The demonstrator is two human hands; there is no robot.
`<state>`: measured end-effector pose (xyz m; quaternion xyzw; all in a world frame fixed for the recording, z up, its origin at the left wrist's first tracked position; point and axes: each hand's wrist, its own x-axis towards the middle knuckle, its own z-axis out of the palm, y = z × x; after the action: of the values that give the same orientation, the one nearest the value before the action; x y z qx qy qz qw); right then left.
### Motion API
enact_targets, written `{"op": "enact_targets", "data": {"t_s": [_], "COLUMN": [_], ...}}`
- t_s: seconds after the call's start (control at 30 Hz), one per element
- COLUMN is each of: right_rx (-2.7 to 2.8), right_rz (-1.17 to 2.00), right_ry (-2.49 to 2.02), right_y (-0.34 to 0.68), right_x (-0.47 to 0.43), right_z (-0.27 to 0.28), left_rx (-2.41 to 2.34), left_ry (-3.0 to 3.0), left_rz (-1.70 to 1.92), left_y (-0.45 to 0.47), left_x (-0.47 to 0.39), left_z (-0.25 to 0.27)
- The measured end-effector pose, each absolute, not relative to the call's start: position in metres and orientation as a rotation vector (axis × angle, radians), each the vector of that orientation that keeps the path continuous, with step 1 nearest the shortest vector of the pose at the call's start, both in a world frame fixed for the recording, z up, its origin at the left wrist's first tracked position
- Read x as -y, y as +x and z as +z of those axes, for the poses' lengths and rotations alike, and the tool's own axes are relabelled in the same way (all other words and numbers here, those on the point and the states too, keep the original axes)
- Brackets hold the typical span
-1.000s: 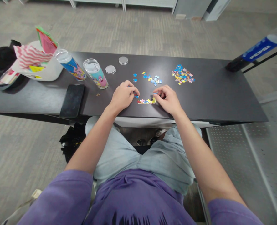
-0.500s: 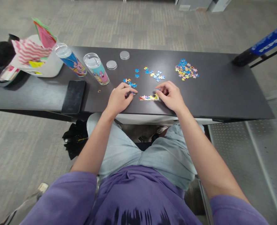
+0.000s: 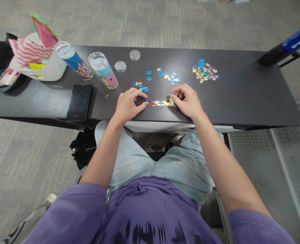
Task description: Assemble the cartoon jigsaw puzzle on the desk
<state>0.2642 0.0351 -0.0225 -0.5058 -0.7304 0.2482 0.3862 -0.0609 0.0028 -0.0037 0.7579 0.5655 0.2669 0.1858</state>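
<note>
My left hand (image 3: 131, 105) pinches a small blue and red jigsaw piece (image 3: 147, 100) between thumb and forefinger, just left of a joined strip of puzzle pieces (image 3: 162, 103). The strip lies flat near the table's front edge, with a yellow part at its right end. Over that end, my right hand (image 3: 186, 100) has its thumb and forefinger drawn together on a puzzle piece, mostly hidden by the fingers. Loose puzzle pieces (image 3: 143, 88) lie beyond my left hand, and a second group (image 3: 172, 78) lies beyond the strip.
A larger heap of pieces (image 3: 205, 72) sits at the right on the dark table (image 3: 251, 91). Two clear canisters (image 3: 104, 73), two round lids (image 3: 120, 66), a black phone (image 3: 79, 102) and a white basket (image 3: 55, 69) stand leftward. A cola bottle (image 3: 279, 52) is at the far right.
My left fingers have turned so the pinched piece shows more clearly beside the strip. My right hand stays at the strip's right end with its fingers slightly shifted. The whole view has tilted slightly.
</note>
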Motion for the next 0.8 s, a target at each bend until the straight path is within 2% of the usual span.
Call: {"op": "enact_targets", "data": {"t_s": [0.8], "right_rx": [1.897], "right_rz": [0.626], "right_ry": [-1.304], "right_y": [0.2629], "right_x": [-0.0363], "right_z": [-0.0249], "left_rx": [-1.494], "left_ry": [2.246], "left_rz": [0.696], "left_y": [-0.0548], "left_x": [0.0027], "left_z": [-0.0006]}}
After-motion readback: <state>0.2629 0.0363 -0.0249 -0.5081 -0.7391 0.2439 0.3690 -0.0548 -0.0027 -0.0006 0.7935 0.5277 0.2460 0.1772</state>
